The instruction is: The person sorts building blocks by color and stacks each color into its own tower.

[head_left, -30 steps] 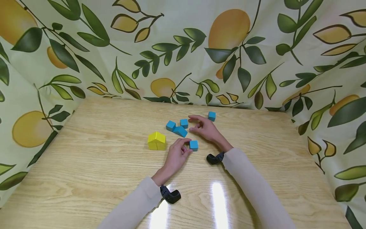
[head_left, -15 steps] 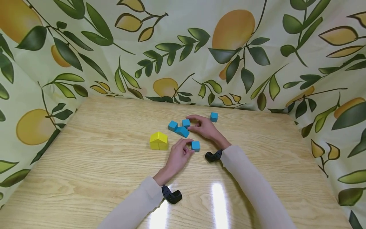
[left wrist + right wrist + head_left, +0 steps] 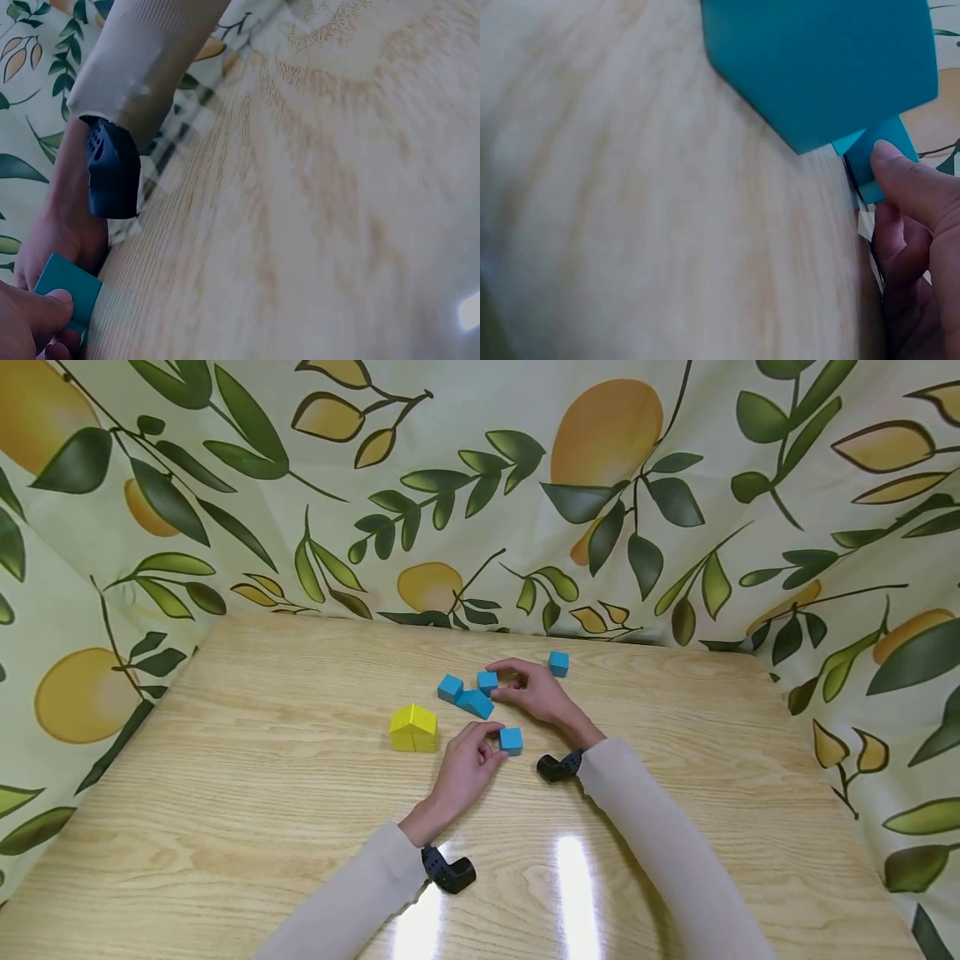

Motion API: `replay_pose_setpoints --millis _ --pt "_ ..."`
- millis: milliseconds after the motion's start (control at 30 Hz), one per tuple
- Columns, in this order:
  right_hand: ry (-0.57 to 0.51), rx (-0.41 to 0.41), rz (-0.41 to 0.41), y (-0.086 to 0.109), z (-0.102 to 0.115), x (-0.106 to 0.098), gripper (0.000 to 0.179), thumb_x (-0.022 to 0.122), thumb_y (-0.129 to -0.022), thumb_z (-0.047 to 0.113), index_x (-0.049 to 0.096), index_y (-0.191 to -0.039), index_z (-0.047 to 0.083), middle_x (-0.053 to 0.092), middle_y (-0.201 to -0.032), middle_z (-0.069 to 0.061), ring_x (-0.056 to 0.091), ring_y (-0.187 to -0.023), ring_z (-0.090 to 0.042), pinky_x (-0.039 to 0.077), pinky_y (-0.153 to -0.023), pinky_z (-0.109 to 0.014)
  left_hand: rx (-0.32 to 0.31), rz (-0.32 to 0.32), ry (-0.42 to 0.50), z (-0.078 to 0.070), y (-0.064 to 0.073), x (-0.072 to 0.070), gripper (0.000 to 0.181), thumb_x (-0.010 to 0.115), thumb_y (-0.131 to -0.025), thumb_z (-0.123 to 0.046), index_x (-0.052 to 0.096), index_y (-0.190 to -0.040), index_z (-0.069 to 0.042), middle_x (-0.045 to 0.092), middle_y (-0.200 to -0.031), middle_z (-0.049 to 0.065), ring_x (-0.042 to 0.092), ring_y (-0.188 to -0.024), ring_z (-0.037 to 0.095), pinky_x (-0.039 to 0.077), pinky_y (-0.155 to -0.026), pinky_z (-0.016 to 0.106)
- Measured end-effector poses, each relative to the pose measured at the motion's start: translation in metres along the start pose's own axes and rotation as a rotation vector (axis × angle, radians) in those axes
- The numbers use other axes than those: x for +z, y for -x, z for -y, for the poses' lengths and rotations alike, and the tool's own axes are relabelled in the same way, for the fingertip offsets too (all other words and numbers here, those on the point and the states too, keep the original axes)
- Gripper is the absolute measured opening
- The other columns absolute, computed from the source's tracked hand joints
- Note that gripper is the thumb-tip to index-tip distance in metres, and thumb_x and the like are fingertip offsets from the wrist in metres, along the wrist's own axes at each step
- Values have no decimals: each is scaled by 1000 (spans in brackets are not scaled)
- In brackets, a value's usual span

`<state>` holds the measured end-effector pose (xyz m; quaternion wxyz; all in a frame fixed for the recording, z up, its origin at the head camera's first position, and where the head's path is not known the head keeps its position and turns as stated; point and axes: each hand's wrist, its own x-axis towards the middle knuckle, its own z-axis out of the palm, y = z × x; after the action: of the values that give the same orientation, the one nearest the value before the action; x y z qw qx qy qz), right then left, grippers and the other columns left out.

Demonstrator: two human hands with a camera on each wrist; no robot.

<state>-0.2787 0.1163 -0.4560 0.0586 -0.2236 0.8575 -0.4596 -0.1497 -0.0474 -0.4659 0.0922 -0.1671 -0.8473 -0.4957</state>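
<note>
My left hand pinches a blue cube at its left side, thumb in front and index finger behind. In the left wrist view the thumb lies on that cube. Farther back, my right hand pinches a second blue cube between thumb and index finger. The right wrist view shows its thumb on this cube, with another blue block large in the foreground. A blue wedge-shaped block lies just in front of the pinched cube, and a blue cube stands at the wedge's left.
Left of the hands stands a yellow house-shaped group of blocks, a peaked top over two squares. One more blue cube is behind the right hand. A fruit-patterned cloth hangs at the wooden table's back edge.
My right hand has moved slightly left, and its thumb and index finger have come onto the rear blue cube. The left hand keeps its pinch in place. The camera view shifts a little.
</note>
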Motion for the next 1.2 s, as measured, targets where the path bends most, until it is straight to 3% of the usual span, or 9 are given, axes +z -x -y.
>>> replay_pose_setpoints --millis 333,967,1200 --pt "-130 27 7 15 4 -11 38 71 -88 19 63 -125 14 60 -121 -5 62 -95 -22 50 -82 -37 4 -1 20 -2 0 0 35 71 -84 0 61 -117 2 54 -84 5 49 -66 10 44 -59 21" --pt "-190 -20 -33 74 3 -27 37 71 -87 10 62 -123 8 60 -118 -8 61 -90 -25 50 -74 -27 -13 12 17 0 0 -1 36 70 -85 -2 60 -120 0 54 -84 5 49 -66 10 44 -58 21" --pt "-183 0 -35 92 -1 -26 36 71 -87 13 62 -122 12 63 -106 -6 61 -86 -22 50 -70 -27 -4 0 16 -1 1 0 36 71 -85 -1 61 -119 0 53 -84 3 49 -66 9 44 -58 20"
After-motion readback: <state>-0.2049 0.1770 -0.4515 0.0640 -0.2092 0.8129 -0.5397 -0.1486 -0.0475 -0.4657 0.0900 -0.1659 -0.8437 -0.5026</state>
